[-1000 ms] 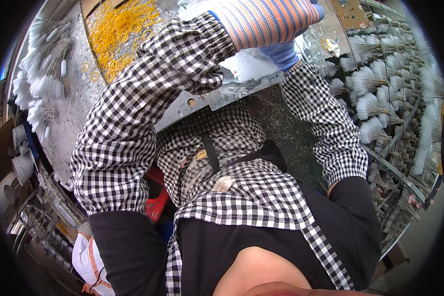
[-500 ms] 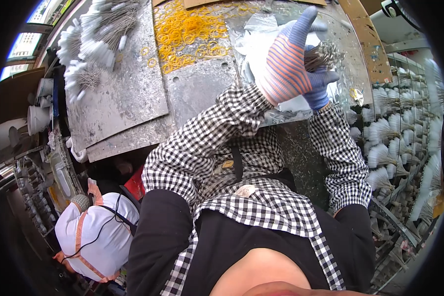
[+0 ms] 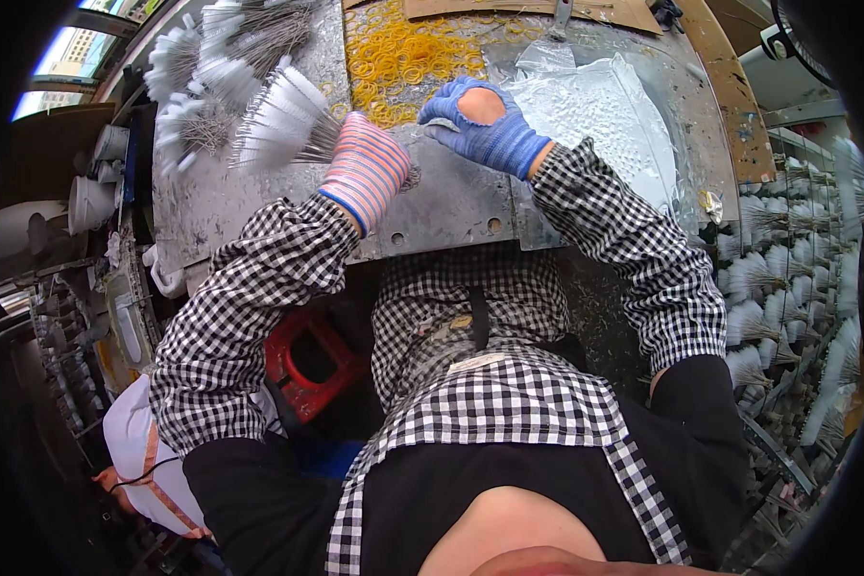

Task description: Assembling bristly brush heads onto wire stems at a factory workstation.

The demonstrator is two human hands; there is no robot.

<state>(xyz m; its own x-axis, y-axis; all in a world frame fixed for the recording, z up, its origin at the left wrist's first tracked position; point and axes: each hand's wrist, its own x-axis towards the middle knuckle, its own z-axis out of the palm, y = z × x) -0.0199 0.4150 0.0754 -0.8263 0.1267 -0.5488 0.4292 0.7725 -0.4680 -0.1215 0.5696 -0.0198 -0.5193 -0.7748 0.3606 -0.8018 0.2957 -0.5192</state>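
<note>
My left hand (image 3: pixel 367 168), in a pink and blue striped glove, is closed around a fanned bundle of small white bristle brushes (image 3: pixel 280 120). Their white heads point left, and the wire ends poke out on the other side of my fist. To the right, my right hand (image 3: pixel 494 132) wears a blue glove that leaves a patch of skin bare on its back. Its fingers are bent together at the near edge of a spread of yellow rubber bands (image 3: pixel 411 53); whatever they pinch is hidden. Right of it, white paste (image 3: pixel 610 115) with a pitted surface covers a clear sheet.
More wire-stemmed white brushes (image 3: pixel 197 120) lie in heaps at the table's far left. A metal plate (image 3: pixel 451 211) forms the near edge. Racks of brushes (image 3: pixel 778 269) stand at right. A red stool (image 3: pixel 312 360) is below the table, near a person in white clothing (image 3: pixel 149 461).
Both hands have left the white paste and moved left. The brush bundle, formerly upside down over the paste, is now tipped sideways in my left hand. My right hand has come to the rubber bands.
</note>
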